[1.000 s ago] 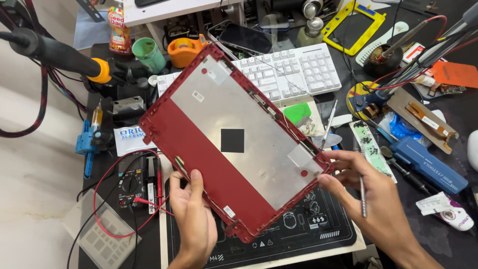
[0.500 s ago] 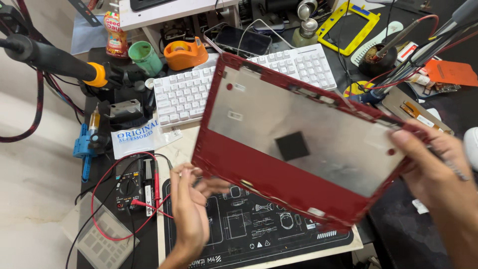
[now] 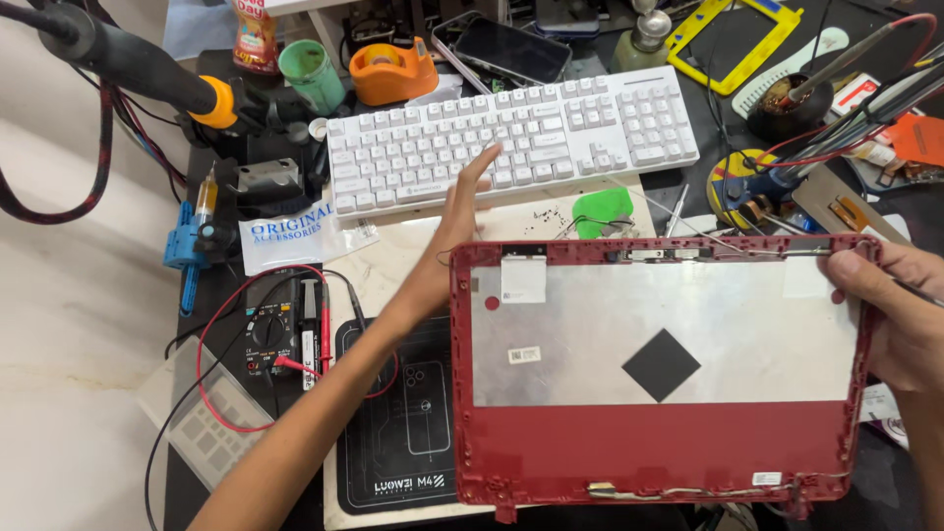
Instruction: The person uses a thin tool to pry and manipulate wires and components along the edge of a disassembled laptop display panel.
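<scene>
Red plastic laptop lid shell with silver foil lining (image 3: pixel 659 374): swung level since earlier; right hand (image 3: pixel 900 315) gripped its edge; left hand (image 3: pixel 462 211), released, open, reached beyond it toward white keyboard (image 3: pixel 511 133).

Keyboard (image 3: pixel 511 138) behind laptop lid (image 3: pixel 659 393); multimeter (image 3: pixel 280 329) left.

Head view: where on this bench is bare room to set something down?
Bare: the pale slab between white keyboard and red laptop lid, and the black mat left of the lid. Crowded: tools and cables behind the keyboard and at right.
</scene>
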